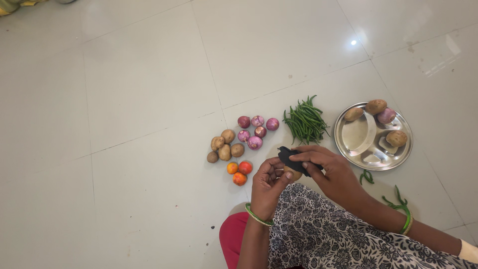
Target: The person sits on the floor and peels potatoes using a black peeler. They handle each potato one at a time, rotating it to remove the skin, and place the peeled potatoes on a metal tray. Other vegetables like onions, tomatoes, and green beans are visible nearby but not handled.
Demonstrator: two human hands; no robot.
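Pale floor tiles (149, 74) are hosting everything: left hand (269, 184) is gripping a potato (294, 174), right hand (326, 167) is holding a black peeler (294, 160) against it (peeling barely started), just left of the steel plate (348, 137).

The potato (294, 174) is mostly hidden behind the fingers (279, 172) of the left hand (268, 185) and the black peeler (294, 160), whose blade cannot be made out, while the frame's top-left corner cuts off a yellow-green cloth (12, 5).
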